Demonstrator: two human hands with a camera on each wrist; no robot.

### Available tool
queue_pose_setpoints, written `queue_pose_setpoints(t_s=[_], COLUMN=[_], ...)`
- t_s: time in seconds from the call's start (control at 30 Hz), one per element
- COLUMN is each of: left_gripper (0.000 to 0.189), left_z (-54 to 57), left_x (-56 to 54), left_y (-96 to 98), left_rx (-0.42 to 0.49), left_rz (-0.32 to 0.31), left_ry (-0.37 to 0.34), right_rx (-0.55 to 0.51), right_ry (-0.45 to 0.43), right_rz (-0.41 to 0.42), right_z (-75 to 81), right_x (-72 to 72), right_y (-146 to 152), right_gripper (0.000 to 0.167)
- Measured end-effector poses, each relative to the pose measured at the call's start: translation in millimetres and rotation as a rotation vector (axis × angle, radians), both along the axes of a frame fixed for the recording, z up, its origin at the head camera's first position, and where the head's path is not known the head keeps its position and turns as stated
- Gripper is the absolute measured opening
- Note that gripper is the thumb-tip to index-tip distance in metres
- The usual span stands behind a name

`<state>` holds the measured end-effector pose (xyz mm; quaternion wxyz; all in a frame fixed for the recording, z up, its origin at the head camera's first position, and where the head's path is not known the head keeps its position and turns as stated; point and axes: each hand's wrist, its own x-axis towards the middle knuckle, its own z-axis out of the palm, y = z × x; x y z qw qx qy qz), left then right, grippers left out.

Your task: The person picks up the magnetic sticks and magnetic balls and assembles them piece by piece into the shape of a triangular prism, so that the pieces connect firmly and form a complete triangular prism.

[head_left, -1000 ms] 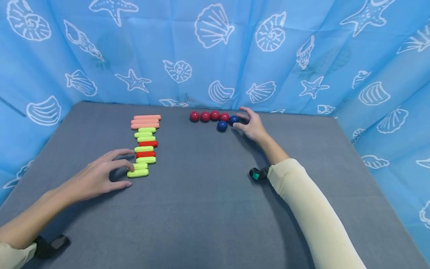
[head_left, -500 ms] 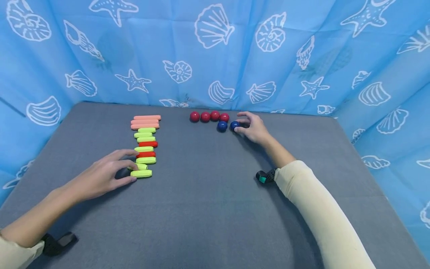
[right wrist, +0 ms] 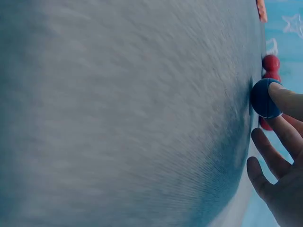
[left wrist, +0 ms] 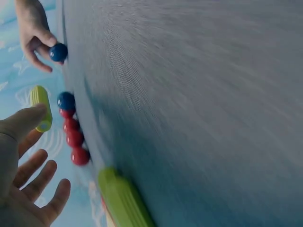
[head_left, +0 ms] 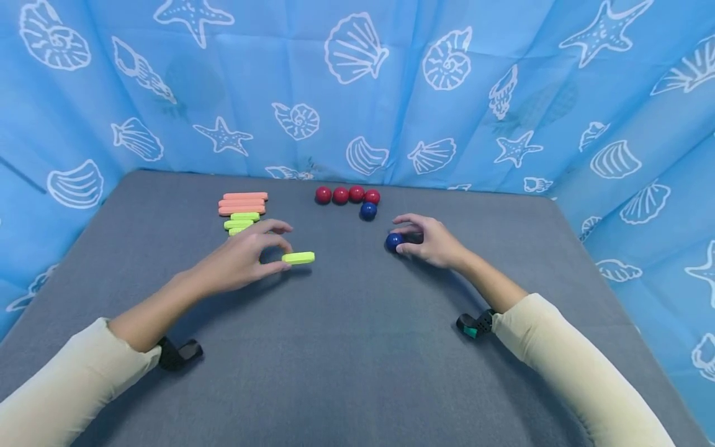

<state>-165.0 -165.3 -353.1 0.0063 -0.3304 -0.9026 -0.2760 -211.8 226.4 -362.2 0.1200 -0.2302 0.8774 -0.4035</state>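
My left hand (head_left: 246, 256) pinches one end of a short, ribbed yellow-green stick (head_left: 301, 257) between thumb and fingertips. Its other end points right over the grey table. In the left wrist view that stick (left wrist: 40, 94) is gripped while the remaining fingers spread apart. With thumb and fingers, my right hand (head_left: 434, 243) holds a glossy blue ball (head_left: 393, 242) low over the table. The right wrist view shows the thumb pressed against this ball (right wrist: 264, 98). A second blue ball (head_left: 368, 211) sits just in front of a row of several red balls (head_left: 341, 195).
Orange sticks (head_left: 242, 203) lie stacked side by side at the back left, with yellow-green sticks (head_left: 240, 224) in front, partly hidden by my left hand. A blue shell-patterned curtain (head_left: 357, 93) hangs behind the grey table (head_left: 357, 347).
My left hand has lifted the nearest yellow-green stick from the column and carried it right. My right hand has brought the blue ball away from the others, toward me.
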Motion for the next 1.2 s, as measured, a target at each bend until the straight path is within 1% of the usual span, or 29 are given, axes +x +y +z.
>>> queue_pose_setpoints(t_s=[0.13,0.27,0.43,0.6,0.7,0.87,1.0,1.1,1.2], left_gripper=[0.025,0.026,0.026,0.025,0.025,0.022,0.023,0.024,0.025], left_z=[-3.2,-4.4,-6.7,-10.0,-12.4,-16.7,-16.6,-16.4,-16.9], left_x=[-11.3,-18.8,-26.4,-31.8,-33.2,-31.3,-31.0,-32.4,-35.4], left_y=[24.8,47.8,69.8,85.9,92.4,97.5,100.8,100.6,96.5], left_rx=[-0.014,-0.03,-0.052,-0.075,-0.082,-0.072,-0.069,-0.057,-0.039], left_rz=[-0.027,-0.037,-0.047,-0.063,-0.072,-0.087,-0.082,-0.087,-0.091], left_ry=[-0.047,-0.097,-0.135,-0.157,-0.164,-0.168,-0.169,-0.172,-0.191], right_rx=[-0.047,-0.083,-0.083,-0.09,-0.105,-0.106,-0.106,-0.104,-0.103], right_ry=[-0.011,-0.021,-0.042,-0.052,-0.049,-0.037,-0.024,-0.024,-0.024], right_rz=[0.058,0.096,0.096,0.1,0.103,0.108,0.101,0.094,0.1], right_z=[-1.6,-2.7,-4.1,-4.8,-5.5,-7.8,-8.2,-8.0,-7.8], right_x=[10.5,19.1,26.7,31.4,32.3,31.8,31.5,31.5,31.2], right_y=[-1,-4,-12,-20,-23,-24,-22,-20,-20], right_gripper=[0.055,0.056,0.056,0.056,0.055,0.051,0.049,0.051,0.051])
